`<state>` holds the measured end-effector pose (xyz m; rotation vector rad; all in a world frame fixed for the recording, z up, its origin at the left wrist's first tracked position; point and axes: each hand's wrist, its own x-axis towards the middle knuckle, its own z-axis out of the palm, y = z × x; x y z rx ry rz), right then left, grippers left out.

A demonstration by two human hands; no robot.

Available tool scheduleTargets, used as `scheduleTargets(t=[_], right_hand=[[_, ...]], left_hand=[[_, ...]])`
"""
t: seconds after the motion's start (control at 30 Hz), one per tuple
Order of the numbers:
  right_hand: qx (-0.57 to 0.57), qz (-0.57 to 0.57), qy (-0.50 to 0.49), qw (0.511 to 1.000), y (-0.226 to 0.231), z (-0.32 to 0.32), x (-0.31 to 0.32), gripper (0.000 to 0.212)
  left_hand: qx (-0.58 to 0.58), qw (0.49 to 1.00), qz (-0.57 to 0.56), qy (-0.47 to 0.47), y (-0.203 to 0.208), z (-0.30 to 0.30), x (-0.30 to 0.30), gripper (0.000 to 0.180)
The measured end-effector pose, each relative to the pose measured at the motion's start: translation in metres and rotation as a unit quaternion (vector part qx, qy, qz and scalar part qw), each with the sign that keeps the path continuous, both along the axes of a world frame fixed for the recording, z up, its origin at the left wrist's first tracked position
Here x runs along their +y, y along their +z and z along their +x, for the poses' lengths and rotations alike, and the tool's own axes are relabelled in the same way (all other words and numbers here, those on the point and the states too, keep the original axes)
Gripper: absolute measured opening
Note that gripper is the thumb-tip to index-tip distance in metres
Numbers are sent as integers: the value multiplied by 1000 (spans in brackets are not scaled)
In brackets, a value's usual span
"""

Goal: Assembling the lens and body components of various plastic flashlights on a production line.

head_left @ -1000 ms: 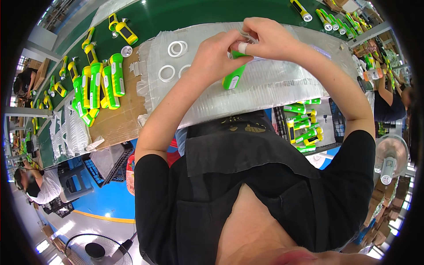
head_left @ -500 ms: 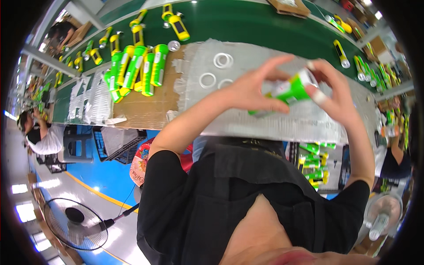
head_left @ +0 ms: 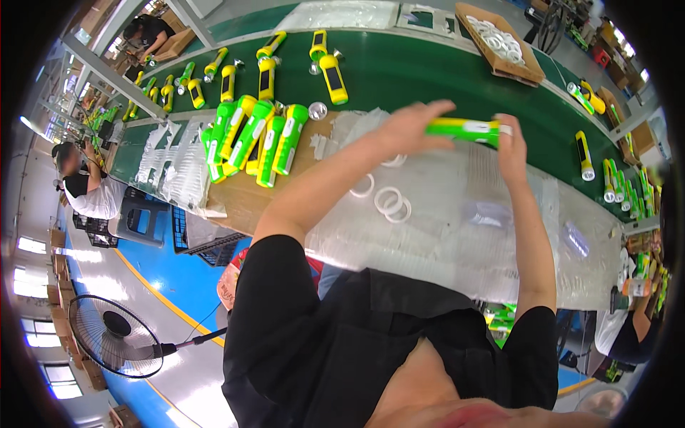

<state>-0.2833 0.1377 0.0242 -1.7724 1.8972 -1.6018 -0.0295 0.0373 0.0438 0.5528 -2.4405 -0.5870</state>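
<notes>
The left end of the green-and-yellow flashlight (head_left: 464, 131) is partly lost at the left hand (head_left: 421, 128), and whether that hand touches it cannot be told; its fingers and thumb are spread around that end. The right hand (head_left: 509, 143) closes on the other end, covering it, so the flashlight lies level between the two hands, over the far edge of the table (head_left: 442, 250). One of the white rings (head_left: 389, 201) is partly covered by the left forearm; others lie fully visible nearby.

Below the table's near edge, green flashlights (head_left: 501, 317) show only in part, cut off by the person's body and right arm; what holds them is hard to make out.

Beyond the hands, a shallow cardboard box (head_left: 519, 72) holds a heap of white rings (head_left: 499, 41). At lower left, a dark crate (head_left: 221, 253) contains a pale sheet (head_left: 202, 232), its folds indistinct.
</notes>
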Motion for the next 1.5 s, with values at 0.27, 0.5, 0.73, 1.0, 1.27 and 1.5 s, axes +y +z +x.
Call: scheduleTargets(t=[0.27,0.5,0.73,1.0,1.27,1.5], right_hand=[[101,244,-364,893,-57,-197,-18,53],[85,48,-62,993,-30,-101,-2,22],[-418,221,102,875,30,73,51,51],[-485,177,259,817,33,103,154,40],[-447,209,331,804,34,145,188,65],[-469,190,302,808,13,154,187,43]], left_hand=[[-305,867,65,388,-40,74,-140,53],[-24,965,113,234,-27,34,-71,38],[91,988,84,-88,-9,7,114,37],[192,976,-45,-94,28,11,119,31],[216,908,314,-175,9,15,148,36],[155,951,49,-263,17,22,168,32]])
